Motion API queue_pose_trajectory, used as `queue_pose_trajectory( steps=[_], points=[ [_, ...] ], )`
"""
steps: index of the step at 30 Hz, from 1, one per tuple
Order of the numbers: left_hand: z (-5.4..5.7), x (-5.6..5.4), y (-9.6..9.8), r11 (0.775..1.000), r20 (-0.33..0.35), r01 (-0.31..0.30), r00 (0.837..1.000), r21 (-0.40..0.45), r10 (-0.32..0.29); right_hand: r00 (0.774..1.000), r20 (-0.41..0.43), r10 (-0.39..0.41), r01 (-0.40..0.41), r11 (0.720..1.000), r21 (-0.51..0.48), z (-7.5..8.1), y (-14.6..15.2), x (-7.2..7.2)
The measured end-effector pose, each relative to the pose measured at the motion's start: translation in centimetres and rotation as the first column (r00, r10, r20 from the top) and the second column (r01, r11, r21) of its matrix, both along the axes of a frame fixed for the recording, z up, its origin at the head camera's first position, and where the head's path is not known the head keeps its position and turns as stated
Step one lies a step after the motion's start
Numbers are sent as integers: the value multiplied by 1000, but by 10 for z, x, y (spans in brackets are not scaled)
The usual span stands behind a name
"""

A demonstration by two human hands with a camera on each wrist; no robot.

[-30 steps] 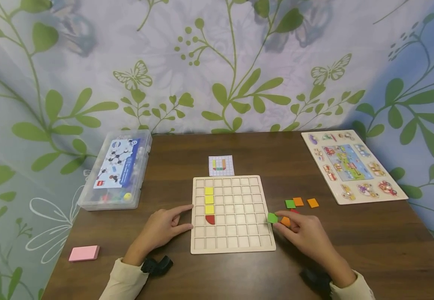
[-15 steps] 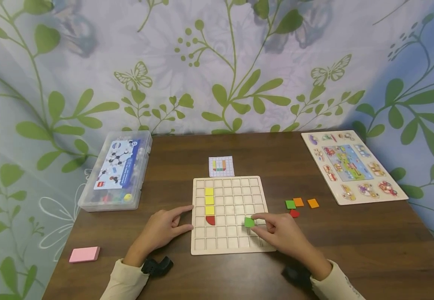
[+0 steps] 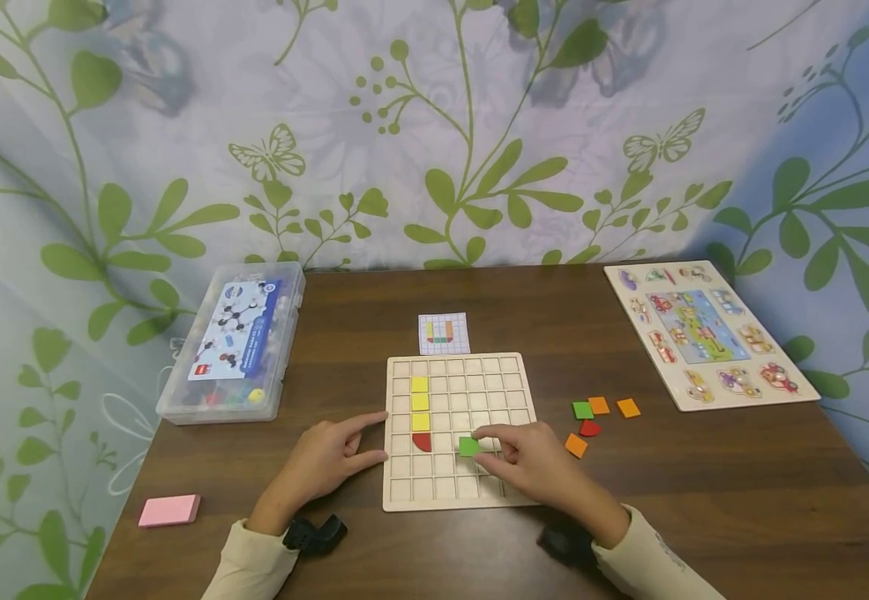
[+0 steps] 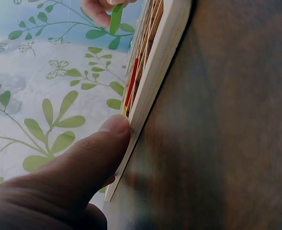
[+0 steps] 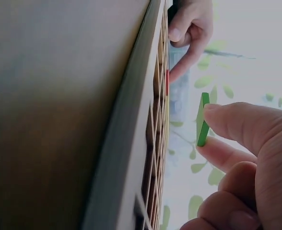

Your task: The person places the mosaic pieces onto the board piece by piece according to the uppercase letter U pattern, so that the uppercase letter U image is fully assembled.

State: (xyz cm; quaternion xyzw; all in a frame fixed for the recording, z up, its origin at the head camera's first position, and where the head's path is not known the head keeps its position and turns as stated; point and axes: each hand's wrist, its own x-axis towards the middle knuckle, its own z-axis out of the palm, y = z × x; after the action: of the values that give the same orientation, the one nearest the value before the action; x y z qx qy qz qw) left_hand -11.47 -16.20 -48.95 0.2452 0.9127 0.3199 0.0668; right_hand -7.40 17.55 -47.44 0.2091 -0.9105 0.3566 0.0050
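My right hand (image 3: 546,462) pinches a green square tile (image 3: 468,447) between thumb and index finger over the wooden grid board (image 3: 509,497). In the right wrist view a gap shows between the green tile (image 5: 203,120) and the board. Along the board's left edge, my left hand (image 3: 325,454) touches the rim with thumb and index fingertip; the left wrist view shows the thumb (image 4: 114,124) against the board's side. Three yellow squares (image 3: 420,402) stand in one column of the grid, and a red quarter-round piece (image 3: 422,442) sits right below them.
Right of the board lie another green tile (image 3: 582,410), several orange tiles (image 3: 576,446) and a red piece (image 3: 590,428). A pattern card (image 3: 444,333) is behind the board. Further out are a plastic case (image 3: 232,342), a picture puzzle (image 3: 704,333) and a pink block (image 3: 169,510).
My right hand has carried the green tile leftward from beside the board to over its middle columns, uncovering the loose pieces. The left hand stays at the edge.
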Motion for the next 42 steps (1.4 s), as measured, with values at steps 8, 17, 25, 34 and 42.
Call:
queue_pose_trajectory(
  steps=[8, 17, 25, 34, 42],
  points=[
    [-1, -1, 0, 1000, -2, 2, 1000, 1, -2, 1000, -7, 22, -22, 998, 58, 0, -13, -6],
    [0, -2, 1, 1000, -4, 6, 1000, -4, -6, 998, -21, 55, -54, 998, 34, -7, -24, -15],
    [1, -2, 1, 1000, -5, 5, 1000, -6, -5, 999, -28, 40, -38, 998, 53, -9, -33, -18],
    [3, -1, 1, 1000, -13, 6, 1000, -7, -6, 1000, -24, -7, 10, 991, 136, -13, -37, -18],
    [1, 0, 0, 1000, -7, 7, 1000, 1, -7, 999, -8, -42, 43, 988, 147, -12, -41, -16]
  ],
)
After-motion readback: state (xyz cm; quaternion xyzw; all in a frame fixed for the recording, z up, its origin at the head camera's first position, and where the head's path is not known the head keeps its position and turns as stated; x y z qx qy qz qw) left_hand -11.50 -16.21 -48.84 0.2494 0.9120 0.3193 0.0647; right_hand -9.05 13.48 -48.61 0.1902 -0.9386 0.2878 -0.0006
